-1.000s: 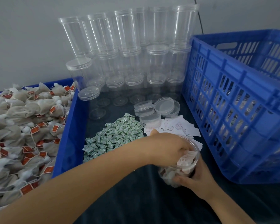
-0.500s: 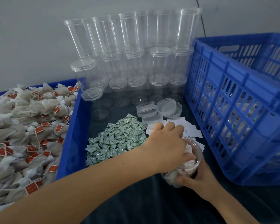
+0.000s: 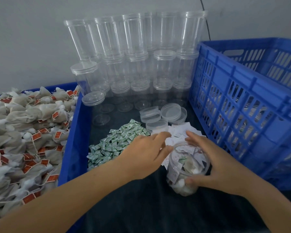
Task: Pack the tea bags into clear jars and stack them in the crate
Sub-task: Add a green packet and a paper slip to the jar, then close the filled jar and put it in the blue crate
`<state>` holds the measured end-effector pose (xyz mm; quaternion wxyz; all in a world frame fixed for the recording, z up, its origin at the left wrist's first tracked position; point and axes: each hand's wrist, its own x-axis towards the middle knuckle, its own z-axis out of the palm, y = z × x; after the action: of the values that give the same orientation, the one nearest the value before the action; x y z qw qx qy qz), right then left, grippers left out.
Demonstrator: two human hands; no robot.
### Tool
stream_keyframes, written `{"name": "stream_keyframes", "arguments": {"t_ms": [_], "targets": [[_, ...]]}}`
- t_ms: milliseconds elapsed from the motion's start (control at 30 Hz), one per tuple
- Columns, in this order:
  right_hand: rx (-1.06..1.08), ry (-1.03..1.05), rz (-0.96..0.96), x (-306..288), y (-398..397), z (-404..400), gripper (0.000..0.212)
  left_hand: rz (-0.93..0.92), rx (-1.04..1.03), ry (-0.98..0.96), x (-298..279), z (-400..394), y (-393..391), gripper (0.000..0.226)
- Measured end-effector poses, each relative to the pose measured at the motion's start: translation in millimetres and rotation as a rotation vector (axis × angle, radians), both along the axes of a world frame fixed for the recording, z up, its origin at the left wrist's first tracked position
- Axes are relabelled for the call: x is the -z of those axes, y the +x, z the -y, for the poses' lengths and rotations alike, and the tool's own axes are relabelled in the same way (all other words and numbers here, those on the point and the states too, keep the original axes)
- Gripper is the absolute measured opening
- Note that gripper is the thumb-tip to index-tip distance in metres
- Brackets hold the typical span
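Note:
A clear jar (image 3: 186, 167) packed with tea bags and a paper slip stands open on the dark cloth in front of me. My right hand (image 3: 207, 163) grips its side, fingers wrapped round the far wall and thumb low at the front. Just left of the jar's mouth hovers my left hand (image 3: 146, 152), fingers straight and holding nothing, reaching over the white paper slips (image 3: 180, 133). Loose tea bags (image 3: 23, 132) with red tags fill a blue bin at left. The blue crate (image 3: 242, 105) stands at right.
Stacked empty clear jars (image 3: 134, 61) line the wall behind. Loose clear lids (image 3: 163, 115) lie beyond the slips. A pile of small green-and-white sachets (image 3: 118, 142) lies left of my left hand. The blue bin's wall (image 3: 72, 140) separates the tea bags from the work area.
My left hand has come out of the jar's mouth and shifted left toward the slips. The right hand has moved up the jar's side, and the jar now stands more upright.

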<state>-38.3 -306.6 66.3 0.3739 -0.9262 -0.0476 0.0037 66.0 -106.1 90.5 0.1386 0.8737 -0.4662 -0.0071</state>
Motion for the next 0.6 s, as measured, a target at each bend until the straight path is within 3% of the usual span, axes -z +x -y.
{"name": "stream_keyframes", "arguments": {"t_ms": [133, 267, 467, 600], "targets": [[-0.073, -0.390, -0.127, -34, 7, -4, 0.107, 0.033, 0.072, 0.125, 8, -6, -2, 0.038], [-0.121, -0.655, -0.232, -57, 18, -17, 0.106, -0.136, 0.064, 0.084, 15, -2, -2, 0.022], [-0.136, -0.823, -0.414, -83, 36, -35, 0.092, -0.210, 0.120, 0.061, 22, -1, -2, 0.032], [-0.109, -0.871, -0.392, -117, 44, -36, 0.084, -0.213, 0.092, 0.087, 28, -1, 2, 0.033]]}}
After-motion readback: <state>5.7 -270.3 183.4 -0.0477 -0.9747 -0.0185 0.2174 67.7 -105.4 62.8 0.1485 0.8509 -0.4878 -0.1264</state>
